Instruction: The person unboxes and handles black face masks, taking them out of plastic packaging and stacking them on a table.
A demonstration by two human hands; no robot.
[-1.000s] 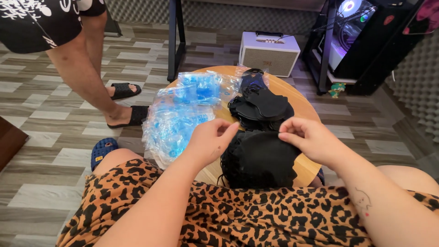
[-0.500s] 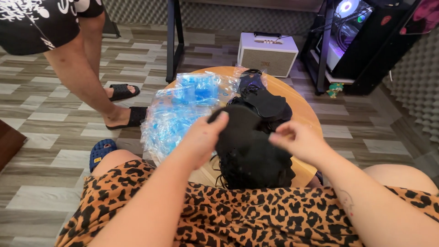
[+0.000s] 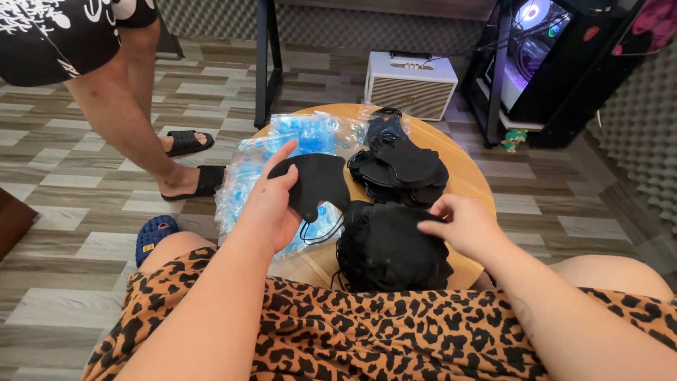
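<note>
My left hand (image 3: 271, 204) holds one black face mask (image 3: 317, 182) by its edge, lifted above the left side of a small round wooden table (image 3: 471, 185). Its ear loops dangle below. My right hand (image 3: 462, 224) rests fingers-down on a near pile of black masks (image 3: 388, 250) at the table's front edge. A second pile of black masks (image 3: 402, 169) lies farther back. Clear plastic bags with blue print (image 3: 285, 152) are heaped on the table's left half, under the lifted mask.
Another person's bare legs in black sandals (image 3: 194, 182) stand at the left. A white box-shaped speaker (image 3: 409, 85) sits on the floor behind the table. A lit computer tower (image 3: 532, 60) stands at the back right, a black metal leg (image 3: 263, 63) behind.
My left hand has lifted one black mask off the near pile and carried it left, over the plastic bags. My right hand has settled onto the near pile.
</note>
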